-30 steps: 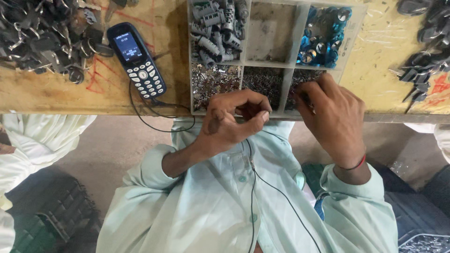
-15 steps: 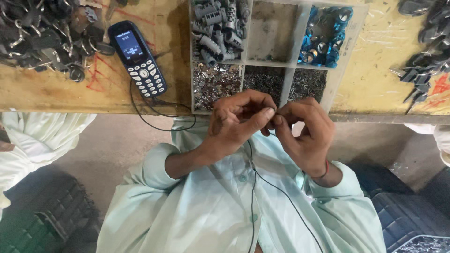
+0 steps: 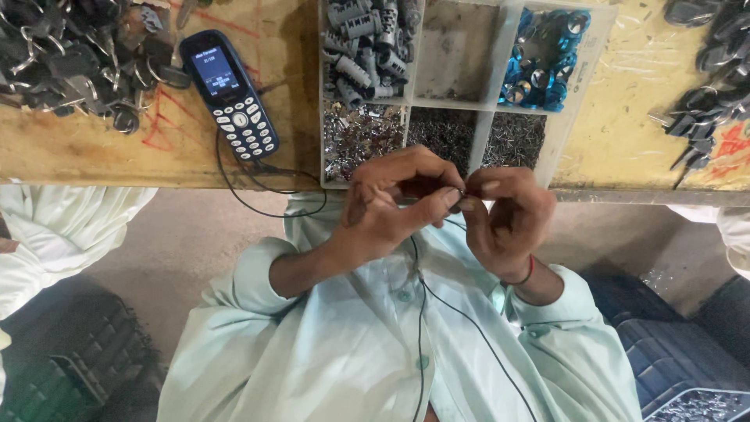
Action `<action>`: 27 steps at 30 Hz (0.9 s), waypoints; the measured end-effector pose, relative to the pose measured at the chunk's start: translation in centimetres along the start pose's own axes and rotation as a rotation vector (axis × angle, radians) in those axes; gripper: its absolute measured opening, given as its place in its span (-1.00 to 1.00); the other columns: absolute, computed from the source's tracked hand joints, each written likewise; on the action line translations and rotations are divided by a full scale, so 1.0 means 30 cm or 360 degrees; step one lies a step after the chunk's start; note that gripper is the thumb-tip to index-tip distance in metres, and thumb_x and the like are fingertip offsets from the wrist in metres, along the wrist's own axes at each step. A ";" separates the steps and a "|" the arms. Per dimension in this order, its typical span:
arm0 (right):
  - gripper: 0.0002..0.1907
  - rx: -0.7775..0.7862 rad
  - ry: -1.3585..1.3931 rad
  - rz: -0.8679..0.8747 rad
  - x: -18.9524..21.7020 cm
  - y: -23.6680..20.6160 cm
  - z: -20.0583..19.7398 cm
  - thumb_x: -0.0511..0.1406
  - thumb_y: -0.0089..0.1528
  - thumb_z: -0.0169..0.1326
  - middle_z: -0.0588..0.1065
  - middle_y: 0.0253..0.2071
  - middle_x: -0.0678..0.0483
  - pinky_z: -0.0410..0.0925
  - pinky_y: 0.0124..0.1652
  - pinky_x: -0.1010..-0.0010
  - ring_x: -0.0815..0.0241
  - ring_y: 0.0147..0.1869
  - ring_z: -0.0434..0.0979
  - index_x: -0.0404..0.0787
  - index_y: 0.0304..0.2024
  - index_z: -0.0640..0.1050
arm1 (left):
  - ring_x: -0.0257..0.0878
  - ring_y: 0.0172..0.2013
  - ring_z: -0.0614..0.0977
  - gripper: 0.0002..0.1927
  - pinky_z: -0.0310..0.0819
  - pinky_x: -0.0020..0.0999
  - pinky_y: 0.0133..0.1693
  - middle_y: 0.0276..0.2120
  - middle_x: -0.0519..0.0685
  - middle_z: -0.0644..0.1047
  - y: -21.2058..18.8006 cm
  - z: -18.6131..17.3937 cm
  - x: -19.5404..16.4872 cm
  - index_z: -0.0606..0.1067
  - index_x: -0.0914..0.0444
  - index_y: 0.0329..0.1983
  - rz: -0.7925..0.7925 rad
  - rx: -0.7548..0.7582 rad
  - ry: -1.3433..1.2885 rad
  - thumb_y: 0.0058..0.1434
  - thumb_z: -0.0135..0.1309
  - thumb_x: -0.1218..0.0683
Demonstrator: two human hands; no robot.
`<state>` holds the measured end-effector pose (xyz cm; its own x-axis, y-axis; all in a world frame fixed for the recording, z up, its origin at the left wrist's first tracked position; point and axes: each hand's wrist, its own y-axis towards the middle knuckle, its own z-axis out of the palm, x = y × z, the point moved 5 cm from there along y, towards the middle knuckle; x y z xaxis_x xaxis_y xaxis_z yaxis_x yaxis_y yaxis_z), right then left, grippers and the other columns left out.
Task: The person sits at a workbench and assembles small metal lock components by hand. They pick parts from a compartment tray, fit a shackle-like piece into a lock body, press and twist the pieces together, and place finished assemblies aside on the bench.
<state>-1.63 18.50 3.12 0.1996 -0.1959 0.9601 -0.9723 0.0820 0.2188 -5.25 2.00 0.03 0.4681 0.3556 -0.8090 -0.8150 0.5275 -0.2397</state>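
Note:
My left hand [image 3: 387,207] and my right hand [image 3: 508,215] meet fingertip to fingertip just below the table's edge, in front of my chest. Both pinch a small metal part [image 3: 461,193] between thumb and forefinger; most of it is hidden by the fingers. A red thread circles my right wrist. Right above the hands stands a white compartment tray [image 3: 496,74] holding grey cylinders [image 3: 363,47], blue rings [image 3: 543,66], shiny metal bits [image 3: 359,137] and dark small pins [image 3: 445,129].
A dark push-button phone [image 3: 230,94] lies on the wooden table [image 3: 78,152], its black cable [image 3: 422,312] running down over my shirt. Piles of dark keys lie at the far left [image 3: 70,55] and far right [image 3: 711,70]. Another person's white sleeve [image 3: 55,227] is at the left.
My right hand left the tray's front compartment and came across to my left hand. Both now pinch the small part together, a little lower and closer to my chest.

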 end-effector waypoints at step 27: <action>-0.59 0.0889 -0.0646 0.0196 0.031 0.177 0.056 -0.63 0.21 0.11 0.53 0.03 -0.08 0.50 0.00 0.35 -0.01 0.05 0.63 -0.30 0.09 0.51 | -0.42 -0.22 0.60 -0.90 0.54 -0.50 -0.15 -0.26 -0.07 0.58 -0.012 -0.090 -0.016 0.56 0.35 -0.18 -0.0019 0.0160 -0.0106 0.31 0.15 0.20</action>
<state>-6.82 17.12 4.88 0.1283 -0.5759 0.8074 -0.9237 -0.3657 -0.1141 -6.11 -0.45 -0.94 0.5022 0.3976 -0.7680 -0.7724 0.6056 -0.1915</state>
